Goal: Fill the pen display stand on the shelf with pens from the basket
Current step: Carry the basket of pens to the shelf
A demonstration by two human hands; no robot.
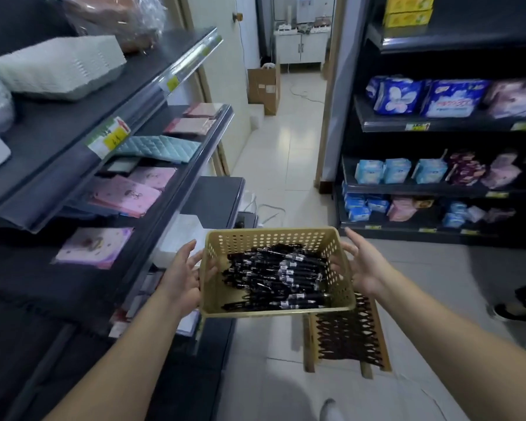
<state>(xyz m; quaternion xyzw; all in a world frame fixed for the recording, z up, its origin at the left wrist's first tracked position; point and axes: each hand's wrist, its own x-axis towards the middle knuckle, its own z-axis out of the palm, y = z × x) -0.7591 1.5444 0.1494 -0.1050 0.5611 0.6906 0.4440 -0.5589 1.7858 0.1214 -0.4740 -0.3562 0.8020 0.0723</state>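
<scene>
1. The left hand (184,276) and right hand (365,265), fingers spread wide, press the tan basket (274,311) between them, above a woven stool (346,341) that it partly hides.
2. Black pens (280,275) heaped inside lie mostly left-to-right; their white labels are unreadable.
3. The yellow price tags (111,136) on the left shelf are too blurred to read.

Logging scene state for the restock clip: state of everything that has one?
Basket: upright, holds pens.
Pens: loose pile lying in basket.
Left hand: open, fingers spread at basket's left wall.
Right hand: open, fingers spread at its right wall.
Stool: upright on floor, below basket.
</scene>
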